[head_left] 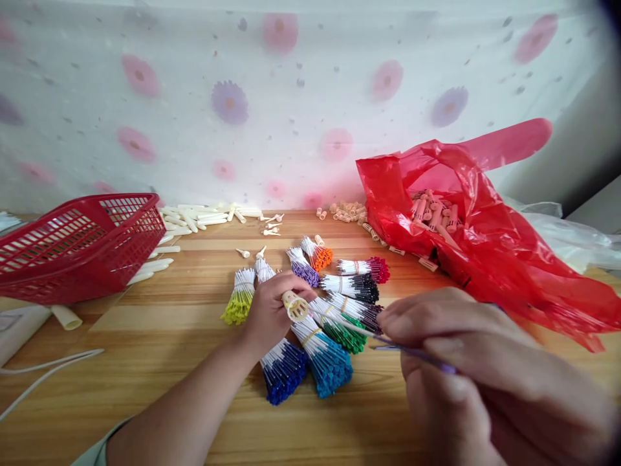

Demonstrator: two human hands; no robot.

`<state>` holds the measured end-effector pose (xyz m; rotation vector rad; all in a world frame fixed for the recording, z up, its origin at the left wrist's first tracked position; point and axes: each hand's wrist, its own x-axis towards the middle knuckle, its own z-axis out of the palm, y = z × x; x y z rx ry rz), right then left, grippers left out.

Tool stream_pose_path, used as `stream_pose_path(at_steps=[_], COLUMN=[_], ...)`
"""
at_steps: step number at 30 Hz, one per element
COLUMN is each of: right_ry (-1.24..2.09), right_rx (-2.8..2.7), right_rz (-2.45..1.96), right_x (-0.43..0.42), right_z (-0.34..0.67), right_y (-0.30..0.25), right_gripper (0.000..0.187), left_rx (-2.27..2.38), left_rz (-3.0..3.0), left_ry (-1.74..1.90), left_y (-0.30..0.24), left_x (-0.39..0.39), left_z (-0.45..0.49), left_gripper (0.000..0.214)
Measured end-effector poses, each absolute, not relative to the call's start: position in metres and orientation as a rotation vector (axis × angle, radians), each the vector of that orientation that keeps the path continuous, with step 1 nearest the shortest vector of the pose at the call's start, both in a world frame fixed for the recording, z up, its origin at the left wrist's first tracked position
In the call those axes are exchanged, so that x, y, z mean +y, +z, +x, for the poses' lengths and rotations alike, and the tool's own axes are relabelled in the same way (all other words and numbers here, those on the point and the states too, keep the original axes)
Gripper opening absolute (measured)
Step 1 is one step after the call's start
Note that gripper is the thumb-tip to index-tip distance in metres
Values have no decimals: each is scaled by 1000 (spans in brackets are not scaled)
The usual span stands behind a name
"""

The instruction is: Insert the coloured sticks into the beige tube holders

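My left hand [272, 304] is closed round a cream pen barrel [295, 307], whose slotted open end faces me. Between the pinched fingers of my right hand [466, 366], blurred and close to the camera, is a thin pen refill [361, 329], white with a purple end. Its white tip points left toward the barrel; contact cannot be made out. Banded refill bundles lie fanned around my left hand: yellow [237, 301], dark blue [284, 372], light blue [327, 362], green [347, 333], black [356, 287], red [371, 268], orange [320, 255] and purple [304, 268].
A red plastic basket [82, 252] stands left, beside cream tubes [194, 217]. Small cream pointed pieces [272, 226] lie behind the bundles. At right, a red plastic bag [504, 239] holds pink slotted pieces [434, 212], with more [352, 210] spilled nearby. A white cable [53, 366] crosses the left side.
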<state>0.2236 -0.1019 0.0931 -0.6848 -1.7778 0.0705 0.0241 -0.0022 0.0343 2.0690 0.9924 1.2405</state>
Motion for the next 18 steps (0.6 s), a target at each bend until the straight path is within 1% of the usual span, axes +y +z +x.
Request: stream_pose_path(at_steps=[2,7,12,15,18], right_ry=[42,43,-27,8,45], right_rx=[-1835,-1868,-1840,-1806,-1708], right_rz=[-677,-693,-616,-640,-668], right_x=[-101,-88,-80,-78,-75], right_z=[219,206,197,193,191], right_y=[94,94,89,85,80], right_gripper=[26,22,27,29,27], left_rx=[966,952,975,982,1004], left_rz=[2094,2076,2083,2127,2204], left_ry=[1224,1188,1144,1168,1199], left_y=[33,29,29,28,28], left_x=[-3,-3,-4,-3,-1], left_z=[25,26,25,23,20], left_gripper=[23,22,21,18,25])
